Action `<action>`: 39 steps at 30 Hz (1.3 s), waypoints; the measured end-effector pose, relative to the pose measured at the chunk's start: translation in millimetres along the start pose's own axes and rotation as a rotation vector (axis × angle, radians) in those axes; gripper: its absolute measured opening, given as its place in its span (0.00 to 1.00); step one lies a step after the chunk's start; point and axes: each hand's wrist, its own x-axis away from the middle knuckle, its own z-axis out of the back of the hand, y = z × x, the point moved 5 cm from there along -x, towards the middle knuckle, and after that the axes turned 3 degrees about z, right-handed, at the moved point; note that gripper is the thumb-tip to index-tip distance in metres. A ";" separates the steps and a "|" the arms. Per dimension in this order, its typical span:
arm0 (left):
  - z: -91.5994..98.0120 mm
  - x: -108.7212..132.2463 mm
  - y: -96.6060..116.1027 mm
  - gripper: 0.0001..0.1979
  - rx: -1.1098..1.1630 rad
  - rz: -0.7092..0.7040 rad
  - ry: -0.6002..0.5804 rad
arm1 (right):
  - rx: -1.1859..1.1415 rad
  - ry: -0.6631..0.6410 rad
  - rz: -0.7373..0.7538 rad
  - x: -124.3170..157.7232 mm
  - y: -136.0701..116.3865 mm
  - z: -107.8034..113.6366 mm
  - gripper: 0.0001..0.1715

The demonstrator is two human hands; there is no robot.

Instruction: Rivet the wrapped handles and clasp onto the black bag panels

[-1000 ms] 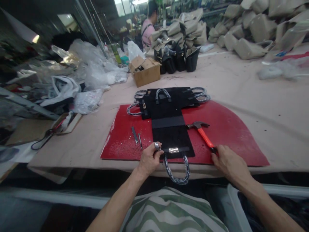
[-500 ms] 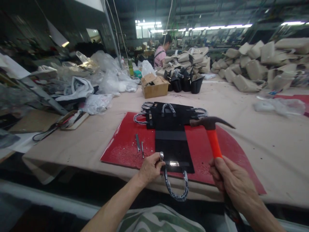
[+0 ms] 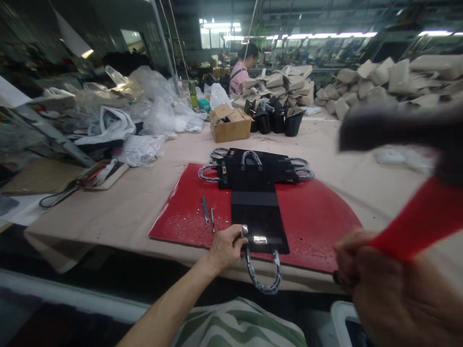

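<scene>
My left hand point(image 3: 227, 246) pinches a short metal punch point(image 3: 245, 230), held upright at the left edge of a black bag panel point(image 3: 255, 219). Next to it, a shiny metal plate point(image 3: 260, 239) sits on the panel. A plastic-wrapped handle point(image 3: 263, 289) loops off the panel's near end, past the board's edge. Raised at the right, my right hand point(image 3: 387, 284) is closed round a hammer point(image 3: 423, 219) with a red-orange neck; its dark head is close to the camera and blurred. More black panels point(image 3: 260, 166) with wrapped handles lie behind.
A red board point(image 3: 311, 221) lies under the panels, with two metal rods point(image 3: 206, 209) on its left part. Behind stand a cardboard box point(image 3: 231, 129) and several black bags point(image 3: 277, 118). Beige bag pieces point(image 3: 383, 77) are heaped at the back right; plastic wrapping point(image 3: 159, 106) piles up at left.
My right hand has lifted the hammer up and to the right, nearer the camera. My left hand keeps the punch at the panel's edge. The view has shifted slightly.
</scene>
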 end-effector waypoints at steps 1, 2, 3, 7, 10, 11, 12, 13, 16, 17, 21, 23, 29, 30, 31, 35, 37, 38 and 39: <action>-0.2 -0.1 -0.6 0.05 -0.007 0.002 -0.002 | -0.003 -0.025 0.033 3.6 -0.4 -5.7 0.19; -0.4 -0.1 -1.1 0.05 -0.017 0.002 -0.003 | -0.011 -0.103 0.062 6.6 -0.5 -14.0 0.20; -0.7 -0.1 -1.5 0.05 -0.025 -0.001 -0.004 | -0.016 -0.204 0.079 8.8 -0.6 -22.1 0.21; -0.3 0.4 -1.3 0.07 -0.009 -0.022 0.000 | -0.128 -0.229 -0.079 5.5 0.1 -18.9 0.22; -0.1 0.2 -0.6 0.06 -0.002 -0.019 -0.001 | -0.127 -0.072 -0.184 8.8 2.0 -12.0 0.24; -0.5 0.0 -0.4 0.06 -0.008 -0.019 -0.002 | -0.108 -0.122 -0.148 12.0 1.4 -18.0 0.25; -0.8 -0.1 -0.3 0.06 -0.015 -0.016 -0.001 | -0.097 -0.236 -0.120 16.3 1.9 -28.1 0.24; -1.4 -0.3 -0.4 0.06 -0.019 -0.014 -0.002 | -0.094 -0.338 -0.110 20.6 3.9 -37.4 0.23; -2.0 0.1 -0.7 0.05 -0.002 -0.029 0.010 | -0.177 -0.488 -0.197 26.4 15.5 -51.9 0.21; -1.9 0.4 -0.8 0.06 0.016 -0.038 0.012 | -0.220 -0.476 -0.239 25.4 20.9 -52.1 0.22; -1.6 1.5 -1.8 0.09 0.056 -0.050 -0.012 | -0.322 -0.461 -0.459 28.7 63.7 -62.0 0.25; -1.5 1.9 -1.8 0.09 0.044 -0.054 -0.025 | -0.277 -0.512 -0.572 40.0 96.1 -76.0 0.25; -1.1 5.8 -3.9 0.09 -0.004 -0.098 0.005 | 0.192 -0.401 -0.525 55.1 143.3 -94.6 0.11; -1.1 6.9 -4.6 0.09 -0.006 -0.116 0.015 | 0.249 -0.380 -0.453 52.3 136.9 -96.3 0.12; -1.2 8.1 -5.3 0.09 -0.008 -0.136 0.022 | 0.293 -0.366 -0.383 49.3 128.0 -99.0 0.14; -0.9 12.0 -6.6 0.07 -0.016 -0.225 0.056 | 0.241 -0.440 -0.387 44.9 96.3 -124.5 0.11; 1.5 12.9 -8.1 0.06 -0.008 -0.212 0.103 | 0.195 -0.464 -0.478 46.3 88.2 -138.8 0.08; 3.1 12.9 -9.7 0.05 -0.003 -0.174 0.128 | 0.187 -0.461 -0.519 47.0 86.2 -144.0 0.08; 4.5 12.9 -11.6 0.05 0.003 -0.126 0.147 | 0.182 -0.452 -0.553 47.4 85.3 -147.9 0.09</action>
